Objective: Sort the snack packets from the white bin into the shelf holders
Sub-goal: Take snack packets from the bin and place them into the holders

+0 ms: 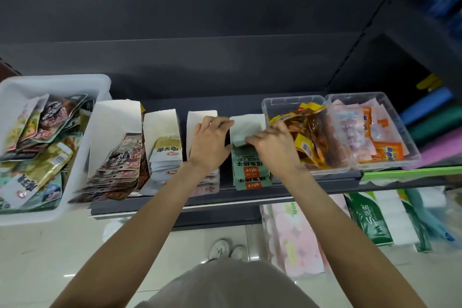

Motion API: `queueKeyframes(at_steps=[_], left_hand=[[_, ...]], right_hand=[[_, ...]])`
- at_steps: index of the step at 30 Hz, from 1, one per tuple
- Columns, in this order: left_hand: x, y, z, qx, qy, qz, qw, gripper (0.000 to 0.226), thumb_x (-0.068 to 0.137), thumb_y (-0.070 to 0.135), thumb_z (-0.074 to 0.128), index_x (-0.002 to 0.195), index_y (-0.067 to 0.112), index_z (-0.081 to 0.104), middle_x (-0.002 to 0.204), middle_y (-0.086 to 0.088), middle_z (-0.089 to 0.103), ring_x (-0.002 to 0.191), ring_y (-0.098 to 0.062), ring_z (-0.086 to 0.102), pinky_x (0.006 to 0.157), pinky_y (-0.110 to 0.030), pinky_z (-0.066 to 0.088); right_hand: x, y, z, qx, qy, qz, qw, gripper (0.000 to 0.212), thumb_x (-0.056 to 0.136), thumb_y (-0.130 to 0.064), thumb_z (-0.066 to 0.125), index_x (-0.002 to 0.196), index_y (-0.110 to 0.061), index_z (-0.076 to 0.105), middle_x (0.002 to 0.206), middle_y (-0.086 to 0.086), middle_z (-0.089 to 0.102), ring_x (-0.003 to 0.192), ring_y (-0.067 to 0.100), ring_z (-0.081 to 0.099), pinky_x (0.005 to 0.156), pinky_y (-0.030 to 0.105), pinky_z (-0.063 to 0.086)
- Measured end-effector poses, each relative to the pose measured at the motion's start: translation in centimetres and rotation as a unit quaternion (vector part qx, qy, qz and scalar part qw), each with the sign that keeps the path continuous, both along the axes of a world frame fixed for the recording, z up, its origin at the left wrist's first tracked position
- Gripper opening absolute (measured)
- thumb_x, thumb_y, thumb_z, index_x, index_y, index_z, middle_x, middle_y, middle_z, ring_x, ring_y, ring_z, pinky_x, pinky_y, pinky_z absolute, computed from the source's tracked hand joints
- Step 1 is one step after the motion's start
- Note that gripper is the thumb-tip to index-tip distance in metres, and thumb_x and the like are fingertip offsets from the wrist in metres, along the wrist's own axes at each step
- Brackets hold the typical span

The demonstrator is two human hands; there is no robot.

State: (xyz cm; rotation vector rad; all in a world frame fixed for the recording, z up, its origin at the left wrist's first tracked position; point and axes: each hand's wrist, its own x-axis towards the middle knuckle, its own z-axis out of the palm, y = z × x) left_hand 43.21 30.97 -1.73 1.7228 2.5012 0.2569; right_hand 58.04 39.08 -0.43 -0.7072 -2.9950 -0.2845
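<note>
Four white paper holders lined up along the dark shelf, white bin of mixed snack packets at the row's left end, two clear tubs of yellow and orange snacks at its right end. Left hand laid on the third holder from the bin, fingers straight and slightly spread, tips touching the edge of the fourth. Right hand over the fourth holder, fingers curled, pinching a pale green packet at its mouth. More green packets stacked in that holder's front.
</note>
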Motion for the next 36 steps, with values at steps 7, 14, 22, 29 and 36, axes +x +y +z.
queueKeyframes(at_steps=[7,14,22,29,36], left_hand=[[-0.1,-1.7,1.5,0.093,-0.122,0.021,0.988,0.046,0.089,0.027,0.06,0.133,0.022,0.051,0.131,0.003,0.055,0.125,-0.018,0.041,0.104,-0.031,0.033],[-1.2,-12.5,6.2,0.364,-0.239,0.163,0.886,0.015,0.09,0.023,0.057,0.105,0.021,0.06,0.074,0.005,0.06,0.071,-0.008,0.057,0.063,-0.016,0.046],[-12.3,-26.7,5.1,0.221,-0.099,0.217,0.946,0.024,0.085,0.024,0.058,0.104,0.014,0.067,0.103,0.001,0.067,0.092,-0.011,0.056,0.079,-0.019,0.042],[-27.3,-30.9,2.4,0.171,-0.131,0.293,0.932,0.028,0.085,0.01,0.065,0.113,0.016,0.065,0.113,-0.003,0.065,0.101,-0.024,0.061,0.085,-0.034,0.048],[-37.0,-28.1,-0.9,0.038,-0.146,0.266,0.952,0.057,0.092,0.029,0.056,0.142,0.008,0.037,0.142,-0.016,0.043,0.128,-0.033,0.041,0.104,-0.039,0.033]], right_hand=[[2.4,-1.5,0.8,-0.147,0.113,0.002,0.983,0.031,0.087,-0.036,0.065,0.113,-0.019,0.068,0.099,0.002,0.074,0.086,0.02,0.068,0.084,0.035,0.042],[-1.6,-4.9,6.2,-0.356,0.303,0.012,0.884,0.022,0.095,-0.029,0.053,0.109,-0.022,0.069,0.099,-0.016,0.068,0.085,-0.001,0.061,0.07,0.003,0.042],[-15.9,-14.1,7.9,-0.246,0.044,0.242,0.937,0.027,0.099,-0.027,0.044,0.114,-0.027,0.066,0.113,-0.008,0.067,0.099,0.017,0.062,0.077,0.031,0.047],[-28.8,-19.8,4.8,-0.318,0.059,0.209,0.923,0.024,0.097,-0.021,0.049,0.111,-0.021,0.068,0.107,-0.004,0.069,0.089,0.013,0.064,0.077,0.031,0.052],[-41.9,-22.0,-0.2,-0.276,0.029,0.081,0.957,0.043,0.097,-0.024,0.049,0.139,-0.016,0.045,0.14,0.006,0.047,0.129,0.022,0.044,0.109,0.037,0.036]])
